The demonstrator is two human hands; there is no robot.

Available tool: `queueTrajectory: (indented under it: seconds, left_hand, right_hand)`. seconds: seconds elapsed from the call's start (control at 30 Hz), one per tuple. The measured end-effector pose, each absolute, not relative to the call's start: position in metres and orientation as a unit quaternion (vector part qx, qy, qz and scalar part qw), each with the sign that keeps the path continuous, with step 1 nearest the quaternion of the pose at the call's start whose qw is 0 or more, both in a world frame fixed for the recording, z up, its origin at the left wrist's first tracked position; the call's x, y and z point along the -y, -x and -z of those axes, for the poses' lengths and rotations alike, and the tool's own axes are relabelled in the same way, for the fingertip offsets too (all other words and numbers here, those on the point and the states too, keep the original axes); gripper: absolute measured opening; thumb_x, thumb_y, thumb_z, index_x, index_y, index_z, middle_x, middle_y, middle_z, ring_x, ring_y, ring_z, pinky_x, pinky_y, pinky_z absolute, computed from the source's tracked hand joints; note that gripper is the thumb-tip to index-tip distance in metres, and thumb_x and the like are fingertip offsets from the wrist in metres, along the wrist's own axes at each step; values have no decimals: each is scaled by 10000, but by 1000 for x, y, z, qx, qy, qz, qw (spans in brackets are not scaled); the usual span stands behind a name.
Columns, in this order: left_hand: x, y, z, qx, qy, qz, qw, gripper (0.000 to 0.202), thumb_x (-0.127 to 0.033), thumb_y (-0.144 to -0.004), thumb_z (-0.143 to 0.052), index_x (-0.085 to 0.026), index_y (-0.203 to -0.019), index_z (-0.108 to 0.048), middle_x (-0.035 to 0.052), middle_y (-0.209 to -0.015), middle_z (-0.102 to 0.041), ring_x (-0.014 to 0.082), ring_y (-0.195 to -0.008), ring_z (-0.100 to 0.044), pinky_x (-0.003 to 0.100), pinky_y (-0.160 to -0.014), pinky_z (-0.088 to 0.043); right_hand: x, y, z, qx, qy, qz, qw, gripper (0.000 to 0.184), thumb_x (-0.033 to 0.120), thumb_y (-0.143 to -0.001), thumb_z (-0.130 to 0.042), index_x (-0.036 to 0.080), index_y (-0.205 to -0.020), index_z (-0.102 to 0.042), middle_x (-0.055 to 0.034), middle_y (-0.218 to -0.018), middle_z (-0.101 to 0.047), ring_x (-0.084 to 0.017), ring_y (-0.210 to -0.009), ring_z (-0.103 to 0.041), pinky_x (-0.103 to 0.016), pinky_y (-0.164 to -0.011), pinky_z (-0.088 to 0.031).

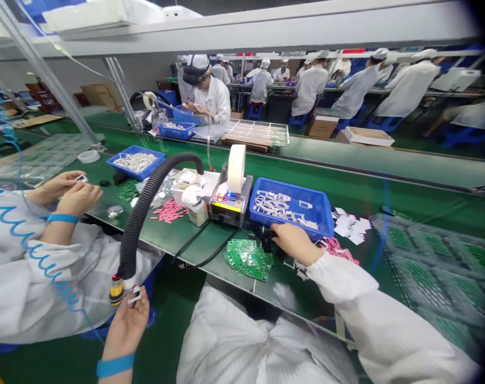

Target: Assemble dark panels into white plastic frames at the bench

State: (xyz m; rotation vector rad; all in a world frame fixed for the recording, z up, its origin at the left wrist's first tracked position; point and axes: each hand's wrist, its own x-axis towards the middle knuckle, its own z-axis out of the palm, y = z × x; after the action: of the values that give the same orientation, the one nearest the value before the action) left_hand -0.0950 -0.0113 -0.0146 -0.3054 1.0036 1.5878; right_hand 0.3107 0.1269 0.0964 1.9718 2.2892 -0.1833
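Note:
My left hand (127, 316), with a blue band at its wrist, is pinching a small white frame (135, 295) with a dark middle. It is just below the open end of a black ribbed hose (135, 229), beside a yellow-and-black fitting (116, 289). Over the table, my right hand (292, 242) has its fingers curled down at the front edge of a blue tray (326, 210) of white frames. A dark object (267, 240) is by those fingertips; whatever they grip is hidden. Left of it lies a pile of green circuit boards (248, 260).
A tape dispenser (228, 205) stands mid-table beside a white bottle (196, 208). Pink strips (169, 211) and white pieces (351, 225) are scattered about. At left a co-worker's hands (72, 192) hold a small part. Clear plastic trays (438, 272) lie at right.

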Motion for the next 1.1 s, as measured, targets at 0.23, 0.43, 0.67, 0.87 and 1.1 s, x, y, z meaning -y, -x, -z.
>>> queueTrajectory:
  seconds: [0.23,0.43,0.67,0.87,1.1]
  left_hand:
    - [33,103,28,-459,133,-658,582,333,-98,-895,-373,-173,-1097,-627,81,-829,-741,160,-753,-710,254,-637,-591]
    - [44,111,36,-523,119,-615,578,364,-54,-829,-492,-234,-1121,-618,48,-823,-720,146,-712,-697,262,-620,-580]
    - [56,102,36,-527,151,-606,577,262,-77,-840,-490,-217,-993,-649,33,-829,-692,127,-695,-679,256,-608,-568]
    - [50,94,39,-510,176,-613,577,204,-86,-860,-461,-173,-885,-644,39,-795,-698,128,-703,-682,258,-642,-558]
    - [35,111,17,-514,108,-656,542,217,-55,-819,-489,-208,-864,-636,20,-789,-714,170,-734,-686,326,-672,-536]
  right_hand:
    - [-130,-333,-92,-753,-654,38,66,257,191,-837,-557,143,-1082,-616,-125,-984,-688,-251,-920,-645,-342,-772,-474]
    - [-130,-337,-84,-756,-652,56,-21,278,209,-811,-515,149,-1054,-638,-136,-981,-700,-270,-885,-659,-356,-761,-482]
    - [-127,-356,-67,-719,-661,140,-166,303,283,-782,-520,158,-1030,-643,-102,-1002,-704,-245,-918,-665,-363,-843,-505]
    - [-92,-290,-85,-709,-603,289,-224,322,274,-805,-489,161,-1078,-615,-95,-984,-696,-232,-904,-654,-395,-868,-484]
    - [-41,-63,-46,-667,-331,662,-82,146,146,-636,-760,127,-744,-663,26,-643,-651,-119,-628,-628,-240,-641,-524]
